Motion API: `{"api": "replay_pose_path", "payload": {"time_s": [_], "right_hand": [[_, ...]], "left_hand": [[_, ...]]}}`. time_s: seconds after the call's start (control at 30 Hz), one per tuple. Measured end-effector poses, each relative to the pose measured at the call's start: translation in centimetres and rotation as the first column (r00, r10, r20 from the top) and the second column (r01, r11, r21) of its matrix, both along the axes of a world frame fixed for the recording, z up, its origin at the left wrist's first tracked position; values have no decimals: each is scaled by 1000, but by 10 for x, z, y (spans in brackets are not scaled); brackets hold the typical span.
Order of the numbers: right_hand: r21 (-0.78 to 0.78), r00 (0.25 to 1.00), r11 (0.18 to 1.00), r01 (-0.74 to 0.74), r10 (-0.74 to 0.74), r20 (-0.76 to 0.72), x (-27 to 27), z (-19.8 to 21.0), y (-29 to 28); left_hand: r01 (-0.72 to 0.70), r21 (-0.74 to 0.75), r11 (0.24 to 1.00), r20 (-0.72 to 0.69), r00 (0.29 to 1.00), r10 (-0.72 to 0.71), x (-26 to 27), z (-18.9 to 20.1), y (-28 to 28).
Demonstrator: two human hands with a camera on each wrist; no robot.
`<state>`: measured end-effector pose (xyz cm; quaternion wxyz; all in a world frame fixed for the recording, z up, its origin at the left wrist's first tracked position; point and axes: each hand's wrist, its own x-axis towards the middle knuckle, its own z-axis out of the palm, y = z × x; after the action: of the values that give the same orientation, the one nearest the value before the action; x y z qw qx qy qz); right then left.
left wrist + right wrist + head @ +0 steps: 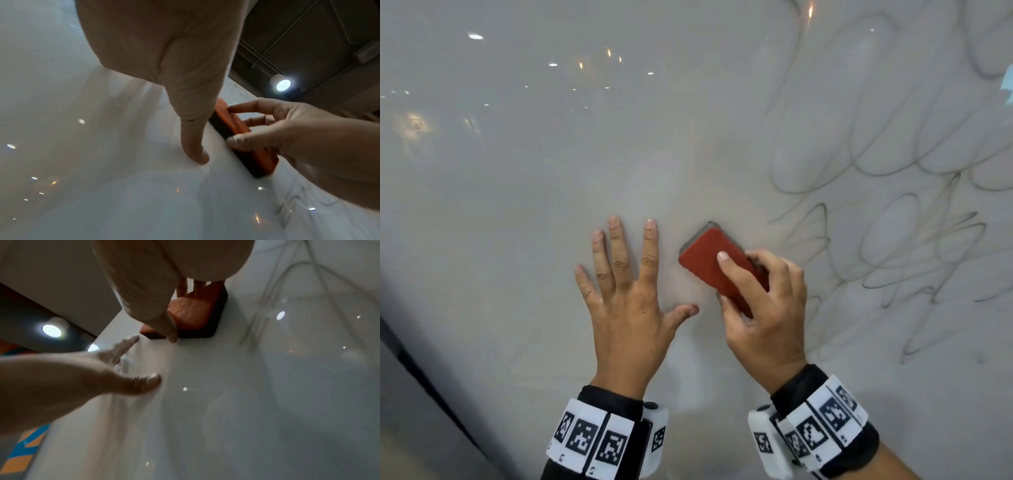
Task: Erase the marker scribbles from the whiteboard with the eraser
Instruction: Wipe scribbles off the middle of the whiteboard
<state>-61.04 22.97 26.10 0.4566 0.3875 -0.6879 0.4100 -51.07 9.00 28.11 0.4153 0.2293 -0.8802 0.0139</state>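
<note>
My right hand (760, 301) grips a red-backed eraser (709, 260) with a dark felt face, pressed flat against the whiteboard (534, 188). My thumb lies on its near edge, my index finger on its red back, the other fingers on its far side. Grey marker scribbles (893, 178) loop across the board's right part, just right of the eraser. My left hand (626, 291) lies flat on the board with spread fingers, left of the eraser. The left wrist view shows the eraser (240, 128) and the right hand (298, 142) beside my left thumb. The right wrist view shows the eraser (191, 313) and scribbles (308, 272).
The board's left and middle look wiped, with only faint smears and ceiling-light reflections (476, 36). A dark frame edge (431, 387) runs along the lower left. A blue scrap (1008, 84) shows at the right edge. A ceiling lamp (282, 84) shines beyond the board.
</note>
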Motion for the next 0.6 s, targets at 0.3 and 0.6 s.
{"api": "replay_pose_path", "payload": {"time_s": [0.3, 0.6], "right_hand": [[-110, 998, 993, 41, -35, 53, -3, 22, 1], [-171, 1000, 985, 15, -10, 29, -19, 80, 9]], "left_hand": [[-7, 31, 999, -68, 998, 9, 1, 7, 10], [6, -7, 1000, -22, 1000, -6, -10, 50, 14]]}}
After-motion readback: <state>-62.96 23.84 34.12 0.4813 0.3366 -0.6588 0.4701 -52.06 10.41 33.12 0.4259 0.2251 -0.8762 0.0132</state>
